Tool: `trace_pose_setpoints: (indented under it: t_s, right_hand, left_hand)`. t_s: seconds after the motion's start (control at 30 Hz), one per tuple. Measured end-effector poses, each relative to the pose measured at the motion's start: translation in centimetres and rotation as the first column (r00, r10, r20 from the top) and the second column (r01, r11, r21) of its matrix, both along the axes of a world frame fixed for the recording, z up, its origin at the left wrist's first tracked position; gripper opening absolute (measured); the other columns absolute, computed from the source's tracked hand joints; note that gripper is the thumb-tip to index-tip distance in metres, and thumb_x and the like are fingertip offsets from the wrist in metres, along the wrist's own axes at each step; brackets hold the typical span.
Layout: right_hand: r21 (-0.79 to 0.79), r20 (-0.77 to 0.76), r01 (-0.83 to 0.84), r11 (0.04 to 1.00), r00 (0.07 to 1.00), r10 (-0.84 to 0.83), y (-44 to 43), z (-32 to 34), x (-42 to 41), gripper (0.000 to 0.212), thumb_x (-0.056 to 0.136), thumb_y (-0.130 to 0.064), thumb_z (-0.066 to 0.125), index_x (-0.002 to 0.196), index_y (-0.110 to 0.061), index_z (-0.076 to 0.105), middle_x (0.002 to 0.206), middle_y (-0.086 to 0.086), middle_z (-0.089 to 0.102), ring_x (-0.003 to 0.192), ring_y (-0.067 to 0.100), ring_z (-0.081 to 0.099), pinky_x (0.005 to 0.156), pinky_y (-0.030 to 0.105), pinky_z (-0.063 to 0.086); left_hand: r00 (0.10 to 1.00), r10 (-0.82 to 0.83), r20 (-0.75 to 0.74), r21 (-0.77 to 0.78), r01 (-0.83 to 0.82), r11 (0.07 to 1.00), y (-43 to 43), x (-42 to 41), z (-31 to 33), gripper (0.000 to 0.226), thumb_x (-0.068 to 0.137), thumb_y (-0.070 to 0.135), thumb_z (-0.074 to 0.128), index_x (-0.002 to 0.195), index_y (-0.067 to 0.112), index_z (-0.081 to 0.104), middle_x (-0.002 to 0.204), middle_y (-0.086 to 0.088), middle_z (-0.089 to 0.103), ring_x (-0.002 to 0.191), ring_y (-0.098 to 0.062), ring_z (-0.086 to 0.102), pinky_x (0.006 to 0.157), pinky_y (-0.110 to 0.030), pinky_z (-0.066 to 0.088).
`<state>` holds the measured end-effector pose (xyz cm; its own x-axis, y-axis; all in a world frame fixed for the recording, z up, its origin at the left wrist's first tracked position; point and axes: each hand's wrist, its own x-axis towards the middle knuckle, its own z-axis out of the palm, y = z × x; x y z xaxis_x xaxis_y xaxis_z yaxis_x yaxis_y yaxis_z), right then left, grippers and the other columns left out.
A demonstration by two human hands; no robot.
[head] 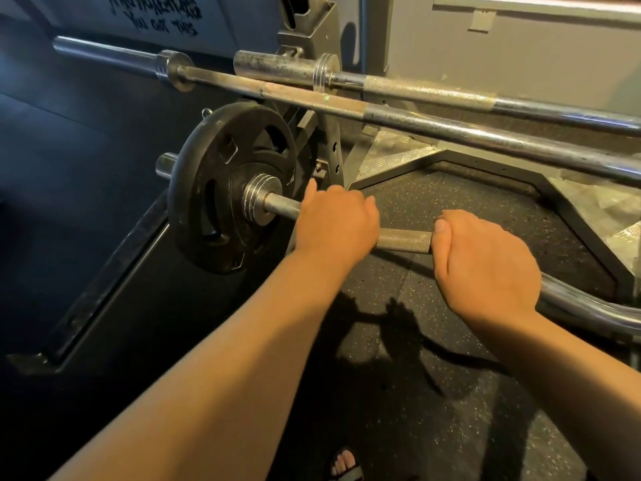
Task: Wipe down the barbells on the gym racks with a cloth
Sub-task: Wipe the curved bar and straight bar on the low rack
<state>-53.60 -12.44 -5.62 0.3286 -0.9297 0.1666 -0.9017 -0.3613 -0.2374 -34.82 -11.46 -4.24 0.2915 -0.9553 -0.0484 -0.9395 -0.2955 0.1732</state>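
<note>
Rack (pixel 314 43) up top carries two long bars (pixel 433 123), resting side by side across it. Lower down, the curl bar (pixel 404 239) with one black plate (pixel 229 203) sits nearest. Left hand (pixel 338 223) wraps the shaft just beside the collar, right hand (pixel 489 265) closes over it further along, bare knurling showing between them. No cloth visible, can't tell if one's tucked under a palm. Looks like gripping or shifting this bar, not wiping yet; next calls for a cloth run along the shaft. Wall scrawl (pixel 163 19) reads "You got this".
</note>
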Motion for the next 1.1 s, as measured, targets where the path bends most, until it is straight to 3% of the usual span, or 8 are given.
trace_pose_setpoints:
  t_s: [0.1,0.2,0.3,0.53,0.73,0.87,1.03,1.1]
  right_hand:
    - [0.008,-0.005,0.005,1.0,1.0,-0.005,-0.1,0.0,0.1,0.039,0.108,-0.038,0.024,0.081,-0.024,0.048,0.065,-0.008,0.044,0.053,0.012,0.044,0.052,0.034,0.037]
    - [-0.001,-0.035,0.009,1.0,0.999,-0.009,-0.1,0.1,0.2,0.038,0.108,-0.036,0.025,0.081,-0.024,0.048,0.065,-0.008,0.043,0.053,0.014,0.044,0.052,0.034,0.04]
    - [-0.017,-0.041,0.011,1.0,0.999,-0.012,-0.1,0.0,0.1,0.036,0.108,-0.034,0.027,0.08,-0.023,0.049,0.065,-0.008,0.043,0.054,0.015,0.042,0.052,0.034,0.032]
    - [-0.021,-0.021,0.016,1.0,1.0,-0.016,0.1,-0.1,0.1,0.036,0.108,-0.035,0.027,0.084,-0.023,0.051,0.067,-0.006,0.048,0.054,0.015,0.044,0.051,0.033,0.03]
    - [-0.028,-0.033,0.005,1.0,0.999,-0.006,0.0,0.0,0.0,0.035,0.108,-0.035,0.027,0.084,-0.023,0.051,0.069,-0.004,0.049,0.056,0.022,0.046,0.052,0.034,0.033]
    - [-0.027,-0.045,-0.008,1.0,0.999,0.007,0.0,0.0,-0.1,0.035,0.108,-0.035,0.026,0.081,-0.025,0.047,0.067,-0.007,0.044,0.054,0.016,0.04,0.051,0.032,0.025]
    - [0.015,-0.051,-0.001,1.0,0.999,0.002,0.3,0.4,0.0,0.038,0.109,-0.034,0.026,0.079,-0.024,0.047,0.067,-0.004,0.048,0.054,0.015,0.041,0.051,0.032,0.028]
    - [0.043,-0.007,-0.009,0.999,1.0,0.009,0.3,0.4,-0.2,0.037,0.109,-0.034,0.027,0.087,-0.021,0.054,0.082,0.004,0.063,0.065,0.018,0.054,0.061,0.038,0.045]
  left_hand:
    - [1.0,-0.003,-0.018,-0.165,0.0,0.986,1.6,-1.7,-0.9,0.041,0.108,0.035,0.031,0.1,0.019,0.069,0.097,0.001,0.06,0.102,-0.019,0.058,0.125,-0.05,0.015]
    - [0.981,-0.072,-0.182,-0.32,0.01,0.947,4.9,-3.0,-1.9,0.034,0.105,0.028,0.039,0.128,0.015,0.06,0.134,-0.003,0.053,0.141,-0.023,0.038,0.128,-0.048,0.004]
    - [0.983,-0.15,-0.105,-0.408,0.095,0.908,8.2,-3.0,-3.8,0.046,0.103,0.021,0.05,0.147,0.011,0.042,0.157,-0.009,0.037,0.155,-0.027,0.017,0.125,-0.053,0.019]
    - [1.0,0.007,-0.008,-0.142,-0.008,0.99,2.3,-4.5,-0.9,0.034,0.108,0.03,0.031,0.11,0.018,0.063,0.109,0.0,0.059,0.116,-0.021,0.052,0.124,-0.048,0.019]
    - [0.974,-0.223,-0.037,-0.339,0.197,0.92,4.5,-0.9,-1.7,0.031,0.105,0.03,0.039,0.114,0.019,0.067,0.116,0.0,0.064,0.124,-0.02,0.054,0.122,-0.045,0.027]
    - [0.976,-0.146,-0.163,-0.407,0.069,0.911,6.3,2.6,-2.9,0.031,0.106,0.025,0.044,0.13,0.013,0.061,0.138,-0.002,0.057,0.146,-0.024,0.036,0.126,-0.045,0.022]
    - [0.98,0.063,-0.187,-0.319,-0.121,0.94,2.2,5.5,-0.7,0.022,0.093,0.032,0.051,0.095,0.016,0.067,0.102,0.003,0.057,0.104,-0.012,0.051,0.099,-0.036,0.046]
    - [0.978,-0.005,-0.209,-0.322,-0.064,0.945,2.0,6.2,-0.4,0.033,0.09,0.034,0.043,0.095,0.014,0.07,0.102,0.001,0.06,0.103,-0.012,0.051,0.098,-0.035,0.046]
